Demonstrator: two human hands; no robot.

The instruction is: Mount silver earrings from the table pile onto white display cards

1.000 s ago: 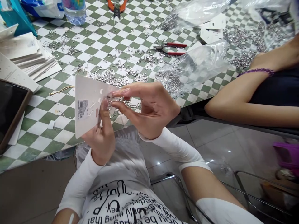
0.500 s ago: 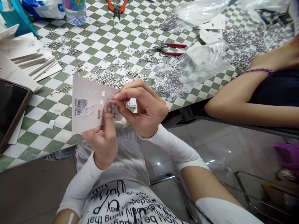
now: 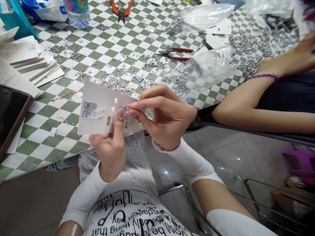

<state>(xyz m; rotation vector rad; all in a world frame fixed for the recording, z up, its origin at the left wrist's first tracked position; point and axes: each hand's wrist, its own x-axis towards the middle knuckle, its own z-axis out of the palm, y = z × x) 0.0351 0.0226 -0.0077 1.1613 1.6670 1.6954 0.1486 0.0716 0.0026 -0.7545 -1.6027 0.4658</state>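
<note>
A white card point(image 3: 98, 98) with a barcode label, small holes and several tiny metal pieces is held above the table's near edge. My left hand point(image 3: 110, 147) grips its lower edge, thumb on the printed face and fingers behind. At the card's right side, my right hand point(image 3: 164, 118) pinches thumb and forefinger together at a tiny metal piece point(image 3: 126, 108) on the card. The fingertips partly cover that piece. Behind the card lies a pile of silver metal findings point(image 3: 115, 82).
Red-handled pliers point(image 3: 180, 54), orange pliers point(image 3: 121, 11), clear bags point(image 3: 209, 68) of metal parts and a bottle point(image 3: 77, 13) lie beyond. Stacked cards point(image 3: 29, 59) and a phone point(image 3: 12, 114) are left. Another person's arm point(image 3: 246, 108) rests at the right.
My right hand has shifted a little to the right, its fingers now more stretched at the card. The card and my left thumb have moved slightly right, and the card has turned a little.
</note>
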